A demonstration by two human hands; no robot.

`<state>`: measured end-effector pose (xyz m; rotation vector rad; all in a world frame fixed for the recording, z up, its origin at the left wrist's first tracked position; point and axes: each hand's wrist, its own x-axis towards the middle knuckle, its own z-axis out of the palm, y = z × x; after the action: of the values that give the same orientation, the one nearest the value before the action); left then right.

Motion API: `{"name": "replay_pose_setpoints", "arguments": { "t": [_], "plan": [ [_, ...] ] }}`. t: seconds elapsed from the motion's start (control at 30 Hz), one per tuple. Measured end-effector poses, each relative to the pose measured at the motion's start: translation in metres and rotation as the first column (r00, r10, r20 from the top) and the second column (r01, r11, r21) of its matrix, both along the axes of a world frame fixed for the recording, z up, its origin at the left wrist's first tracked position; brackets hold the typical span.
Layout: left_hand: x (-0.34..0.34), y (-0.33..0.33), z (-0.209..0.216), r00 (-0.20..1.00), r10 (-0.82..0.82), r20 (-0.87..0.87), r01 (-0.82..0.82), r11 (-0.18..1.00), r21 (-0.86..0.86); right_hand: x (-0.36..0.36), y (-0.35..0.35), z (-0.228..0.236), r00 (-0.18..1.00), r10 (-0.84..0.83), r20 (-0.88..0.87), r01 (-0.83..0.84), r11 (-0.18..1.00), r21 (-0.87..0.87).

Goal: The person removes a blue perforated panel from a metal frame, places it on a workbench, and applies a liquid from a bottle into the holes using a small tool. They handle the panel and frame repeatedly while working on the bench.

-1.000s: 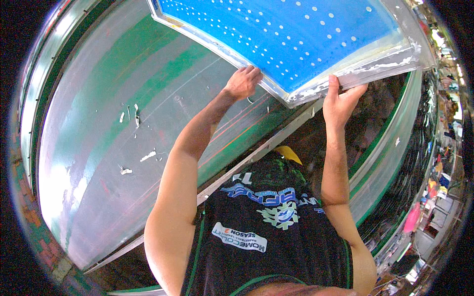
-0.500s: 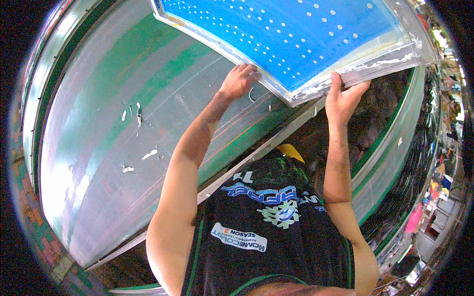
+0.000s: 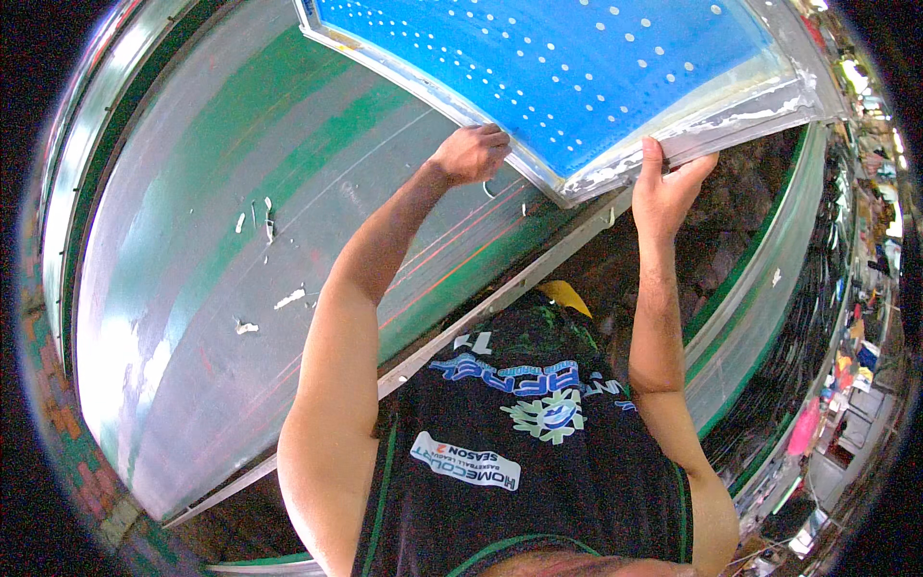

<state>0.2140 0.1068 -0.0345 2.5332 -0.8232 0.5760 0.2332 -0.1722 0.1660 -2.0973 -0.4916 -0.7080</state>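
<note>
**Left hand (image 3: 471,154) and right hand (image 3: 663,197) at the edges of a flat blue panel with white dots (image 3: 548,72)**

The blue panel sits inside a pale grey, straight-sided frame (image 3: 716,128) smeared with white patches. The frame lies at the top of the view, over the far part of a broad, smooth grey table with green streaks (image 3: 202,317). Its near corner points toward the person, just inside the table's edge, while its right part reaches out past that edge, above a dark gap.

The left hand is at the frame's left side, close to the near corner, with its fingers curled in. Whether that grip pinches the frame's edge or something small upon it, I cannot tell, since the fingertips are hidden. A thin, curled white strip (image 3: 489,190) shows just below this hand.

The right hand has a firm hold on the frame's other near side: the thumb lies along the edge, the fingers pass beneath, and the grip is closed around the rim.

Small, ragged white scraps (image 3: 289,299) are scattered across the table to the left of the left forearm. The person wears a black sleeveless shirt with green piping (image 3: 596,481). Beyond the gap, to the right, runs a second grey and green surface (image 3: 740,370).
</note>
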Motion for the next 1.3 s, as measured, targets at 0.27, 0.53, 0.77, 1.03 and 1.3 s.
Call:
{"name": "replay_pose_setpoints", "arguments": {
  "t": [0.27,0.53,0.77,1.03,1.3],
  "plan": [
    [0.012,0.01,0.0,0.98,-0.153,0.129,0.154,0.988,0.008,-0.005,0.004,0.005,1.0,0.008,-0.028,-0.008,1.0,-0.001],
    [0.008,0.022,-0.013,0.989,0.002,0.149,-0.009,0.999,0.047,-0.007,0.006,0.005,0.999,0.009,-0.034,-0.009,1.0,-0.005],
    [-0.02,0.041,-0.013,0.944,0.33,-0.033,-0.33,0.925,-0.187,-0.008,0.006,0.004,0.998,0.038,-0.043,-0.038,0.999,-0.012],
    [-0.027,0.021,-0.002,0.966,0.26,0.008,-0.258,0.963,-0.08,-0.011,0.011,0.007,0.999,0.016,-0.034,-0.017,0.999,-0.028],
    [-0.016,0.045,-0.004,0.994,0.065,0.088,-0.074,0.993,0.094,-0.01,0.012,0.008,0.997,0.056,-0.047,-0.056,0.998,0.013]
  ]
}}
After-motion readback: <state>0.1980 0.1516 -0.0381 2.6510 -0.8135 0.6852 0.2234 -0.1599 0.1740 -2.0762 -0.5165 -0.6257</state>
